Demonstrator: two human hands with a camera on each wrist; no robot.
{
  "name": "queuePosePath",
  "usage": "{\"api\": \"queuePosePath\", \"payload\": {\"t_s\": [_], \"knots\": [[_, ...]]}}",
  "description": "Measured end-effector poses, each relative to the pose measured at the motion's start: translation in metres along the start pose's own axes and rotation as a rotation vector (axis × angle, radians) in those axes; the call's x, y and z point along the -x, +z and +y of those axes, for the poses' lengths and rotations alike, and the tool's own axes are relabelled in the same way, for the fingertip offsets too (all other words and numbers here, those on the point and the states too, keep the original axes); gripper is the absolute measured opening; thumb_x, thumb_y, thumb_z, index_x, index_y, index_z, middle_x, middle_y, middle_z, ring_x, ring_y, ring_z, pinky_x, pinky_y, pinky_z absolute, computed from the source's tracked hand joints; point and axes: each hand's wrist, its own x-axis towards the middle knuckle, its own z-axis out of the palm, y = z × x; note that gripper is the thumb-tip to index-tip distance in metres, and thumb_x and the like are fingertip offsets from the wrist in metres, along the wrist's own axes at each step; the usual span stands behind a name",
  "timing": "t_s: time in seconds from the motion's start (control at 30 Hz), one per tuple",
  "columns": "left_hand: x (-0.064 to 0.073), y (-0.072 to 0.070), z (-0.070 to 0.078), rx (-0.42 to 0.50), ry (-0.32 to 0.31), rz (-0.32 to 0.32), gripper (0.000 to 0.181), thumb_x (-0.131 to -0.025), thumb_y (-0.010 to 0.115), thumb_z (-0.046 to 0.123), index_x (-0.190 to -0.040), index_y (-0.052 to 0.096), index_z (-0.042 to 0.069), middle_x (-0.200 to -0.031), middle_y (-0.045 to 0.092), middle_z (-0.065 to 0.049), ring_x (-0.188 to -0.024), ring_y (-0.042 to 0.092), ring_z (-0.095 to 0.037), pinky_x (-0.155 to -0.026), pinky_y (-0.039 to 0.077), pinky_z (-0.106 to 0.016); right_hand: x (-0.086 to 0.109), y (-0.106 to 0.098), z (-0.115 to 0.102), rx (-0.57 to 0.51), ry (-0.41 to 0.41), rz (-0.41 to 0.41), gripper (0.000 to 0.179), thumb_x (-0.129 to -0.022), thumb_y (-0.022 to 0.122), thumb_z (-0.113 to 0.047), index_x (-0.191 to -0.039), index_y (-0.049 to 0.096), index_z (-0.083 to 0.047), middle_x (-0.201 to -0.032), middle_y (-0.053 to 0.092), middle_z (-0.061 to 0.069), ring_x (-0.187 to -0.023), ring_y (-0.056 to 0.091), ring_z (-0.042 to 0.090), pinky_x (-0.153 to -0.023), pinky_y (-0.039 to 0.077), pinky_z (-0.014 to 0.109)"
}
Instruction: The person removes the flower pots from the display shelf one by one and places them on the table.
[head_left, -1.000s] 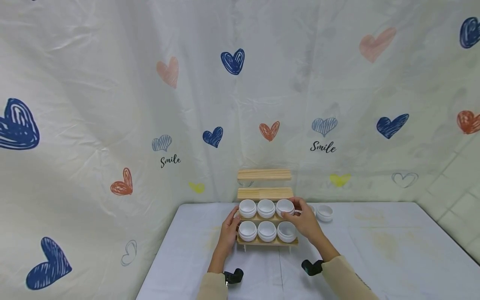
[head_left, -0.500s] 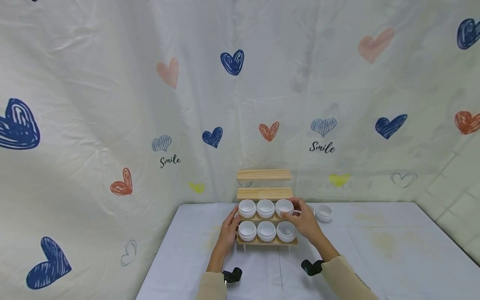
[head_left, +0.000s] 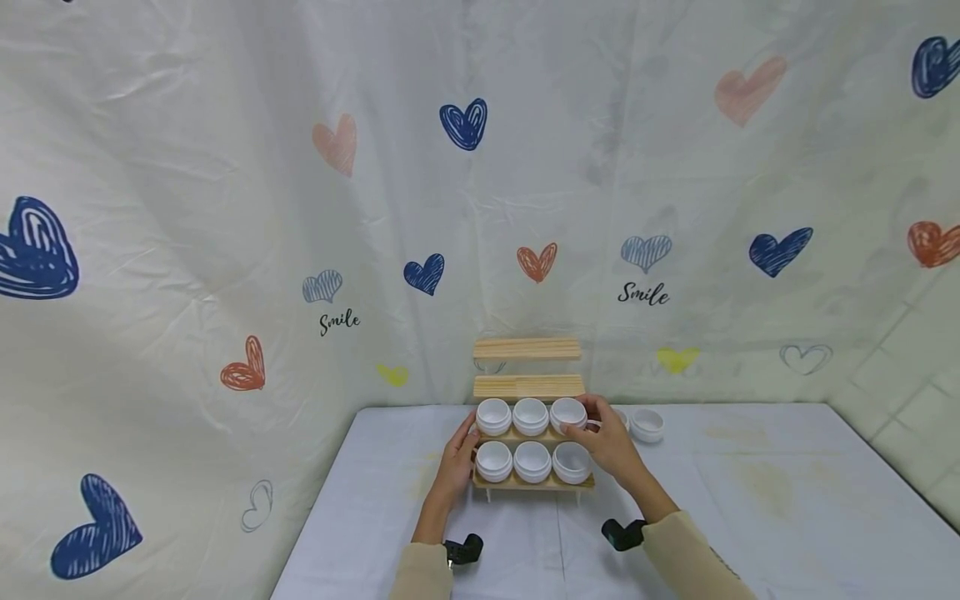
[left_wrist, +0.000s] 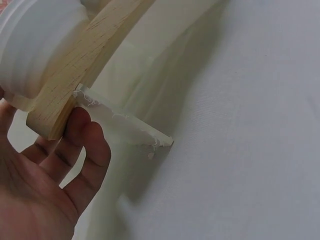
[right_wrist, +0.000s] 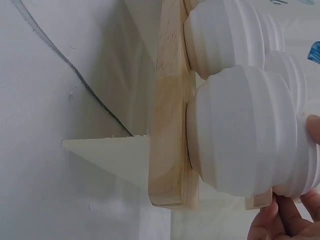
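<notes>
A tiered rack with pale wooden shelves (head_left: 529, 387) stands on the table, white bowls set three to a row on its two lower tiers. My left hand (head_left: 453, 471) holds the rack's left side; in the left wrist view its fingers (left_wrist: 94, 150) bend against the end of a wooden shelf (left_wrist: 82, 65). At the right end of the second tier, my right hand (head_left: 613, 443) pinches a white bowl (head_left: 567, 417), thumb at the front and fingers behind. In the right wrist view, a lower bowl (right_wrist: 240, 130) partly hides that bowl.
More white bowls, one of them at the back (head_left: 647, 426), stand on the table right of the rack, one partly hidden by my right hand. The two upper shelves carry no bowls. A heart-patterned curtain (head_left: 570, 183) hangs close behind the white-covered table (head_left: 780, 517).
</notes>
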Motion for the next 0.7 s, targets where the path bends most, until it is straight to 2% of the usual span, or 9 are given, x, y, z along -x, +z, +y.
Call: {"api": "queuePosePath", "payload": {"t_s": [0.17,0.3,0.53,0.7], "knots": [[-0.0002,-0.0003,0.0001,-0.009,0.001,-0.016,0.051,-0.112,0.039,0.030,-0.161,0.034,0.023,-0.115,0.061,-0.021,-0.084,0.050,-0.012,-0.065,0.042,-0.025,0.0005,0.0000,-0.0009,-0.009,-0.004,-0.002,0.059,-0.091,0.079,-0.024,-0.137,0.049,-0.003,-0.133,0.058,0.017,-0.123,0.053,0.029,-0.103,0.045,0.040],[0.0008,-0.0001,0.0012,-0.008,-0.005,-0.021,0.051,-0.111,0.040,0.031,-0.161,0.033,0.026,-0.117,0.062,-0.018,-0.087,0.051,-0.013,-0.068,0.043,-0.027,0.0007,0.0003,-0.0011,-0.021,0.002,0.000,0.060,-0.090,0.080,-0.024,-0.137,0.049,-0.003,-0.133,0.058,0.017,-0.124,0.053,0.030,-0.106,0.045,0.044],[0.0021,0.0001,0.0050,-0.018,-0.008,-0.016,0.050,-0.110,0.043,0.032,-0.160,0.037,0.028,-0.105,0.060,-0.004,-0.084,0.051,-0.013,-0.067,0.044,-0.027,0.0016,-0.0005,-0.0020,-0.026,0.016,-0.003,0.061,-0.090,0.080,-0.025,-0.138,0.050,-0.004,-0.134,0.058,0.017,-0.125,0.053,0.030,-0.108,0.044,0.046],[0.0013,-0.0001,0.0045,-0.016,0.008,-0.013,0.050,-0.110,0.044,0.030,-0.159,0.038,0.025,-0.102,0.060,-0.005,-0.083,0.052,-0.012,-0.068,0.044,-0.026,0.0016,-0.0014,-0.0028,-0.029,0.007,-0.006,0.062,-0.090,0.081,-0.026,-0.138,0.050,-0.003,-0.134,0.059,0.017,-0.125,0.053,0.030,-0.107,0.044,0.045]]}}
